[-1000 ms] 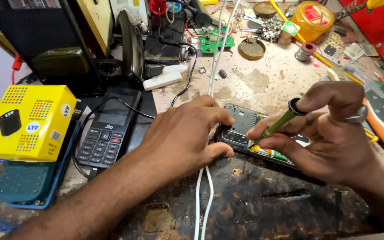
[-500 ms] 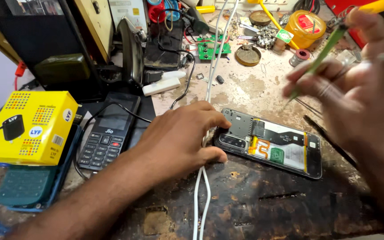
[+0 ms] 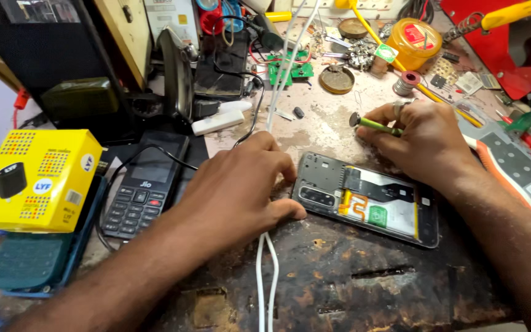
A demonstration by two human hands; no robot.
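**A:** Item one, please.

**B:** Opened smartphone (image 3: 367,200), back cover off, battery and board exposed. It lies flat on the dark, worn tabletop (image 3: 364,289), centre right in my feed.

**A:** Hands?

**B:** I log the left hand (image 3: 235,193) palm down, fingers spread, its thumb against the phone's near left edge. White cables (image 3: 267,270) pass under that hand. The right hand (image 3: 428,144) is closed on a green-handled screwdriver (image 3: 376,126), which lies nearly level and points left, just beyond the phone's far edge.

**A:** Surroundings, left side?

**B:** A black keypad phone (image 3: 142,193) beside the left hand; further left, a yellow box (image 3: 35,181) resting on a teal object (image 3: 29,261).

**A:** Far side?

**B:** A white adapter (image 3: 218,122), a green circuit board (image 3: 290,69), a round tin (image 3: 337,79), a solder spool (image 3: 408,82), and a yellow jar (image 3: 414,41). At the right, an orange-edged grey tool (image 3: 508,163) lies just beside the right wrist.
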